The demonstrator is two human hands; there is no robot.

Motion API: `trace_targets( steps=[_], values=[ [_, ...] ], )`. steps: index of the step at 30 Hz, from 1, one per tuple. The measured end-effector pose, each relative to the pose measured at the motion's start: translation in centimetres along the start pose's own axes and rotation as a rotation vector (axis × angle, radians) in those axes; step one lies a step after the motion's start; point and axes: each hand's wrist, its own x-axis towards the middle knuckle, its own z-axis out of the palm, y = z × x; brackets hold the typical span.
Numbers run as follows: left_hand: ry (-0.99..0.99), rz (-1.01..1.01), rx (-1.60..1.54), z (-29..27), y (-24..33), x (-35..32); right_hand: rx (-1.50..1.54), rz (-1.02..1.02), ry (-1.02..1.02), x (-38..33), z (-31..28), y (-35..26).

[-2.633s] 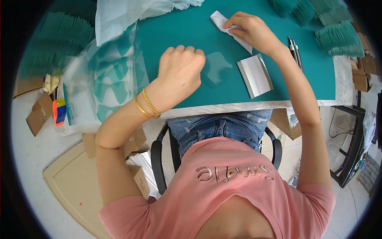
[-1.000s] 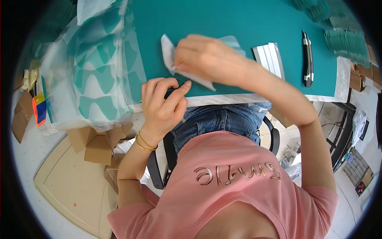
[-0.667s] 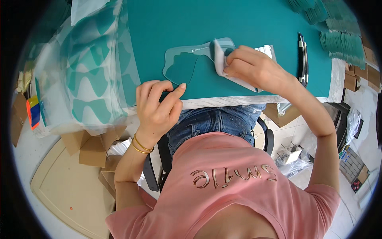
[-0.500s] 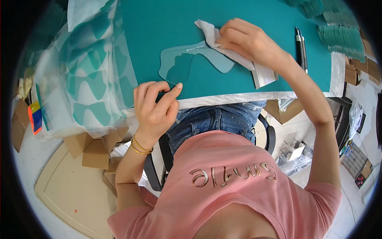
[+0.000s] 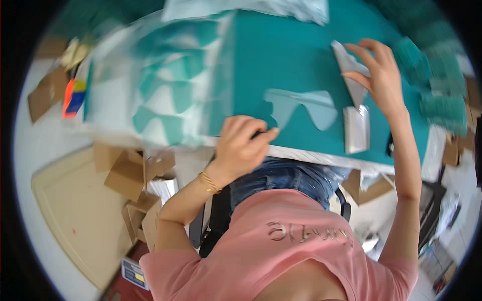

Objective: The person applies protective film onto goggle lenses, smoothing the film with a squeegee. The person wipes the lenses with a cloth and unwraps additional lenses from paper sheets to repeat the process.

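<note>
A clear goggle-shaped lens lies on the green mat, its nose notch toward me. My left hand is closed at the lens's near left corner, with thumb and fingertips at its edge. Much of that lobe's lower end sits behind the fingers. To the right, my right hand hovers with thumb and fingers spread beside a light grey wiping cloth. The cloth's lower end reaches a small pale, shiny flat block.
Plastic sheeting with several goggle-shaped lenses covers the mat's left. Stacks of green-tinted pieces stand at right. A dark slim tool is partly behind my right forearm. White wrapping lies at the far edge; cardboard boxes stand below left.
My right hand has let go of the cloth, which now rests by the shiny block. My left hand stays at the lens's corner. The whole view has shifted.
</note>
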Motion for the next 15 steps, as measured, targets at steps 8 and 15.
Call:
trace_targets(
  steps=[8, 15],
  values=[
    [0.003, 0.005, -0.038, -1.0, 1.0, -0.6, 0.598, -0.257, 0.07, 9.4, 7.9, -17.0],
    [0.328, -0.255, 0.041, -10.8, -0.3, -2.3, 0.496, -0.196, -0.103, 10.5, 12.3, -23.4]
  ],
)
